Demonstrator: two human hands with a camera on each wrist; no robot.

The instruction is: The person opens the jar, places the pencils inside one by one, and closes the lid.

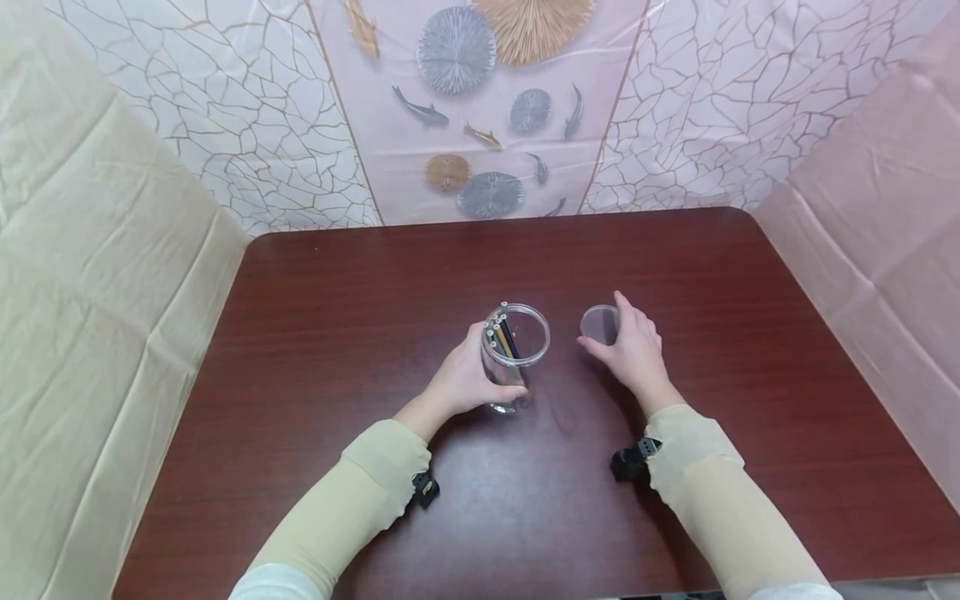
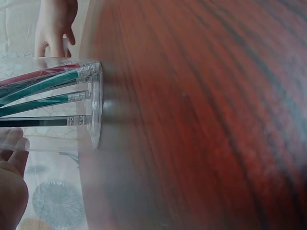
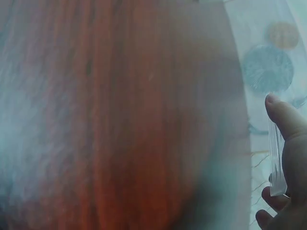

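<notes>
My left hand (image 1: 463,373) grips a clear jar (image 1: 504,408) from its left side, thumb across the near side. Several pencils (image 1: 501,335) lean against the left of the jar's open mouth. Through the clear wall in the left wrist view, dark, green and red pencils (image 2: 41,88) show their metal-banded ends near the jar's base (image 2: 97,108). I cannot tell whether the base touches the table. To the right of the jar, my right hand (image 1: 636,348) holds a clear round lid (image 1: 599,323) by its edge between thumb and fingers. Its thin rim (image 3: 277,163) appears edge-on in the right wrist view.
A dark red-brown wooden table (image 1: 360,292) lies under both hands. Pale cloth hangs along the left (image 1: 90,275) and right sides, and a patterned curtain (image 1: 495,108) stands behind the far edge. Small black cameras (image 1: 425,489) are strapped to both wrists.
</notes>
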